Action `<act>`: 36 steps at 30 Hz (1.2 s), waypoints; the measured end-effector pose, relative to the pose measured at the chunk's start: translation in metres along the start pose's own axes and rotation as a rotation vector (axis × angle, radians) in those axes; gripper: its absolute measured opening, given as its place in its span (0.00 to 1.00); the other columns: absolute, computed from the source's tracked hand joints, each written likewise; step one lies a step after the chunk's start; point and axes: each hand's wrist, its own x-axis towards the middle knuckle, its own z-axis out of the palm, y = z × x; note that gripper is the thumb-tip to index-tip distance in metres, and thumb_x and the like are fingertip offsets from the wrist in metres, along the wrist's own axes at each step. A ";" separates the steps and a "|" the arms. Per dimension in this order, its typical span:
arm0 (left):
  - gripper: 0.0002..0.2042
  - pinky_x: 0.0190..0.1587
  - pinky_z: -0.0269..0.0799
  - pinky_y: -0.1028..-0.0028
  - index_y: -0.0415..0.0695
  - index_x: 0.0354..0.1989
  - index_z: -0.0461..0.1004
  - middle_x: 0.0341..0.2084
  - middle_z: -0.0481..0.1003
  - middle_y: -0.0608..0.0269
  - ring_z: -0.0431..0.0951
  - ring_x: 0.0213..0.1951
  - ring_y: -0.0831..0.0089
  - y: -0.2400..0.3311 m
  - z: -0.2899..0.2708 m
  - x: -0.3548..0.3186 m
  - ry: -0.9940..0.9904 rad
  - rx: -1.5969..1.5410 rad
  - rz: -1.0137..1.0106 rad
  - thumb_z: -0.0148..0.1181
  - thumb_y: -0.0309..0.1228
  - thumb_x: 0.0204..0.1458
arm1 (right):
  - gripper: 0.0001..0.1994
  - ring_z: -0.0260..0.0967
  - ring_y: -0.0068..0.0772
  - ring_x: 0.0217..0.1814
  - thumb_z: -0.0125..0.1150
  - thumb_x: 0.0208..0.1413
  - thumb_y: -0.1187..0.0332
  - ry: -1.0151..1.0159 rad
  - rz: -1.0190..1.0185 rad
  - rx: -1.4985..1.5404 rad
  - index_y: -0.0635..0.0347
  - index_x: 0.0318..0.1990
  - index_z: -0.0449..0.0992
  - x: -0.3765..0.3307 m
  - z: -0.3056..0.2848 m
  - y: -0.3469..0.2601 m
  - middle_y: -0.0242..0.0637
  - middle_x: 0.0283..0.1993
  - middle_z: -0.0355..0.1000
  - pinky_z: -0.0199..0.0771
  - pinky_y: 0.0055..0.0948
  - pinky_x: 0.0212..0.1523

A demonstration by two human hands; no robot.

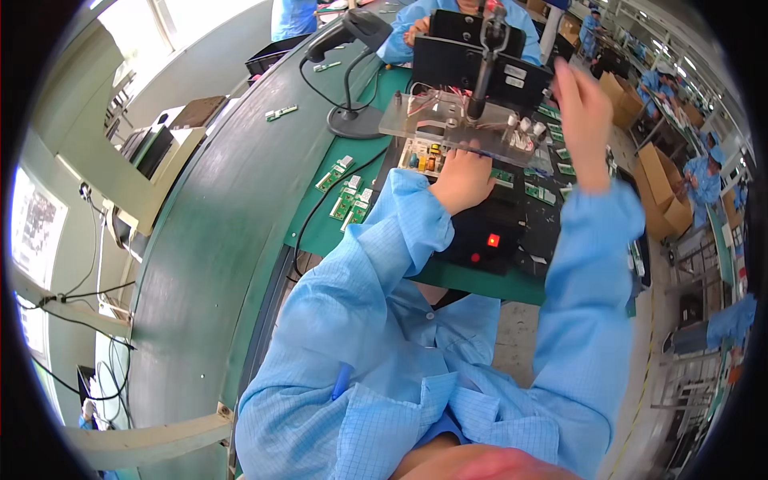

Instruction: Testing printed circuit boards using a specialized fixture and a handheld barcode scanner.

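My left hand (461, 181) rests on a circuit board (428, 158) lying in a black test fixture (488, 216), under its raised clear acrylic plate (448, 120). Its fingers are curled over the board's edge. My right hand (584, 120) is lifted in the air, blurred, fingers apart, near the fixture's black lever handle (488, 56) but apart from it. It holds nothing that I can see. Both arms wear light blue sleeves.
Several small green boards (348, 196) lie on the green mat left of the fixture, more on the right (560, 152). A barcode scanner on a stand (352, 48) stands behind. A green conveyor belt (208, 240) runs at left. Another person in blue sits opposite; cardboard boxes (664, 192) at right.
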 end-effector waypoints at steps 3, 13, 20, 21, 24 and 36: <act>0.14 0.53 0.66 0.51 0.41 0.38 0.78 0.49 0.71 0.47 0.70 0.54 0.49 -0.004 -0.014 -0.002 0.030 -0.079 0.070 0.63 0.33 0.43 | 0.20 0.53 0.13 0.22 0.53 0.65 0.59 0.069 0.213 0.085 0.61 0.23 0.70 -0.099 -0.017 0.023 0.23 0.19 0.61 0.50 0.20 0.22; 0.11 0.35 0.75 0.67 0.42 0.32 0.72 0.31 0.71 0.61 0.75 0.35 0.63 0.013 -0.092 -0.064 0.320 -0.352 0.478 0.63 0.23 0.37 | 0.20 0.51 0.13 0.19 0.52 0.66 0.62 0.180 0.693 0.011 0.65 0.22 0.68 -0.267 -0.020 0.068 0.26 0.16 0.60 0.49 0.21 0.20; 0.07 0.34 0.72 0.76 0.39 0.34 0.70 0.31 0.77 0.64 0.77 0.32 0.75 -0.112 -0.152 -0.038 0.972 -1.207 -0.339 0.64 0.25 0.53 | 0.18 0.52 0.15 0.21 0.55 0.64 0.62 -0.008 0.640 -0.140 0.65 0.24 0.70 -0.258 -0.018 0.062 0.28 0.16 0.61 0.51 0.23 0.22; 0.07 0.36 0.73 0.74 0.38 0.36 0.70 0.36 0.76 0.59 0.77 0.36 0.73 -0.131 -0.147 -0.026 0.908 -1.482 -0.345 0.62 0.24 0.54 | 0.18 0.52 0.15 0.21 0.55 0.64 0.62 -0.049 0.654 -0.158 0.66 0.24 0.70 -0.258 -0.018 0.060 0.29 0.16 0.61 0.51 0.24 0.22; 0.07 0.56 0.75 0.67 0.31 0.42 0.67 0.40 0.74 0.49 0.77 0.46 0.58 -0.177 -0.118 0.013 0.627 -1.898 -0.697 0.53 0.23 0.60 | 0.18 0.52 0.15 0.21 0.56 0.63 0.62 -0.052 0.645 -0.156 0.66 0.24 0.70 -0.257 -0.018 0.059 0.29 0.16 0.61 0.50 0.24 0.22; 0.09 0.56 0.76 0.65 0.29 0.44 0.68 0.43 0.73 0.45 0.76 0.49 0.54 -0.183 -0.062 0.119 0.693 -2.004 -0.691 0.50 0.22 0.60 | 0.18 0.55 0.23 0.17 0.56 0.62 0.62 -0.036 0.581 -0.191 0.65 0.24 0.70 -0.260 -0.019 0.059 0.37 0.14 0.61 0.55 0.29 0.21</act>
